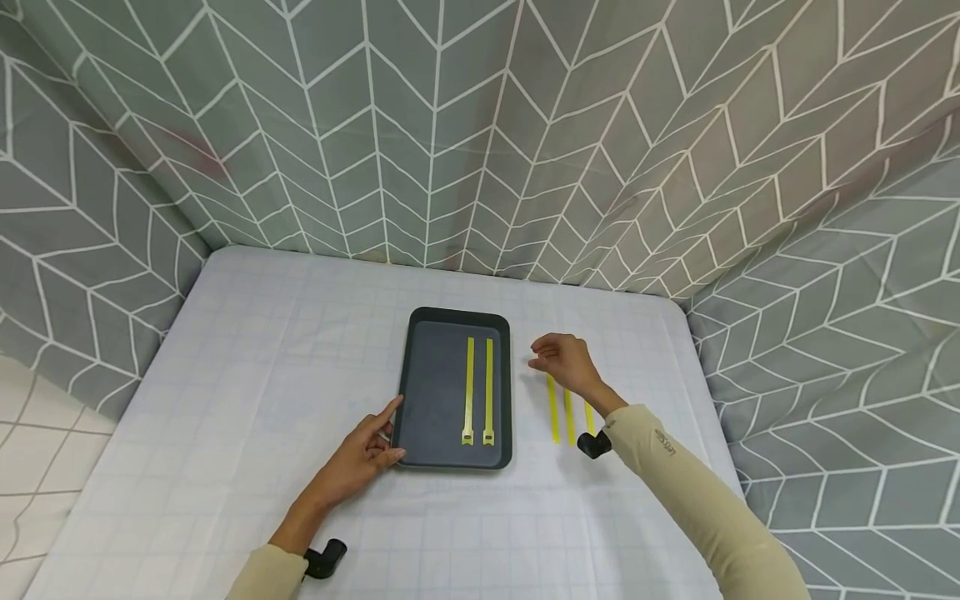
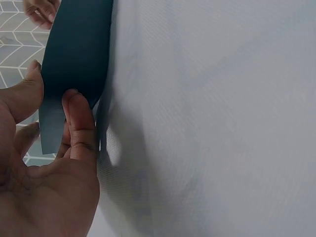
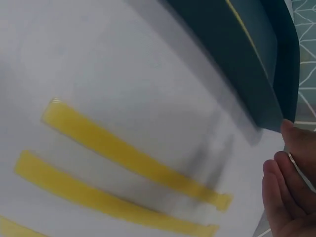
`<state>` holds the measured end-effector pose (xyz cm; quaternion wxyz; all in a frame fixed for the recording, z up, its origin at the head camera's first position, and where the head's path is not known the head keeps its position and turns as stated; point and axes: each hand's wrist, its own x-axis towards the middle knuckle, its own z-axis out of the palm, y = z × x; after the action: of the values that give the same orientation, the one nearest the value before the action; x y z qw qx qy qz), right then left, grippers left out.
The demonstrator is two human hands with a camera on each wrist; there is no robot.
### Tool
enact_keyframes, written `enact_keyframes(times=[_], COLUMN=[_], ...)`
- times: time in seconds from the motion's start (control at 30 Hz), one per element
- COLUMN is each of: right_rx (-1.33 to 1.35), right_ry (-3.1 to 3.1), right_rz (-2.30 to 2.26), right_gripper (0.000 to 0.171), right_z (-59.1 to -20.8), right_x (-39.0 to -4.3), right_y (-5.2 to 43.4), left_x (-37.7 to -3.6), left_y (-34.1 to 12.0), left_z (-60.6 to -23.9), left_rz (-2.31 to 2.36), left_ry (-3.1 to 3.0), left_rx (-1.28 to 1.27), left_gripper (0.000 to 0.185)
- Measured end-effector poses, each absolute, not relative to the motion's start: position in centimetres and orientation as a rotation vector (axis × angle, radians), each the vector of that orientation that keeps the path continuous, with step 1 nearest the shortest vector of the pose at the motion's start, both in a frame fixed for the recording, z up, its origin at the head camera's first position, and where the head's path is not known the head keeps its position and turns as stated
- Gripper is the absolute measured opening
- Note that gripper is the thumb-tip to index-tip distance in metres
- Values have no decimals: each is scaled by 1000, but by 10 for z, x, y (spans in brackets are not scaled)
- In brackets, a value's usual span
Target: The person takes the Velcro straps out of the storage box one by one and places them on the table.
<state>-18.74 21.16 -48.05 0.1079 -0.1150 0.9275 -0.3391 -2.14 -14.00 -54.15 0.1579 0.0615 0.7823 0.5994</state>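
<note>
A dark grey rectangular tray (image 1: 435,392) lies on the table, bearing two yellow cable ties with slotted heads, side by side: the left tie (image 1: 469,392) and the right tie (image 1: 489,392). My left hand (image 1: 358,458) grips the tray's left side; the left wrist view shows its wall (image 2: 79,49) between thumb and fingers. Over the upper ends of three more yellow ties (image 1: 554,410) on the cloth hovers my right hand (image 1: 566,360), thumb and fingertips apart, with nothing seen between them. In the right wrist view, two ties (image 3: 133,153) show well and a third (image 3: 19,228) partly.
A white cloth (image 1: 262,358) with faint lines covers the table. Grey curtains (image 1: 465,150) with a white chevron pattern hang behind and at both sides. Black wrist mounts (image 1: 325,558) stick out by both forearms. White tiled floor (image 1: 45,450) shows at lower left.
</note>
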Motion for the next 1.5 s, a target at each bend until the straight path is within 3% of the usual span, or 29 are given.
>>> enact_keyframes(times=[0.27,0.57,0.9,1.17,1.5], right_rx=[-415,-728,-891,-976,-1379], right_ry=[2681,2502,2137,2062,2228], right_rz=[-1032,-1038,-1107,-959,-384], right_gripper=[31,35,27,29,20], right_z=[-467,-470,-479,-489,-492], right_x=[-189,-189,-199,-204,-199], right_y=[195,180,162,146,127], left_x=[-22,-21,-21,-20,-20], left_y=[-141,-142,-141,-140,-141], left_z=[-541,-541,-538,-539,-540], left_rz=[1713,1718,1720,1726,1696], left_ry=[2233,2219,2200,2202,2214], left_rx=[190,175,201,209,181], left_gripper=[83,83,81,82,83])
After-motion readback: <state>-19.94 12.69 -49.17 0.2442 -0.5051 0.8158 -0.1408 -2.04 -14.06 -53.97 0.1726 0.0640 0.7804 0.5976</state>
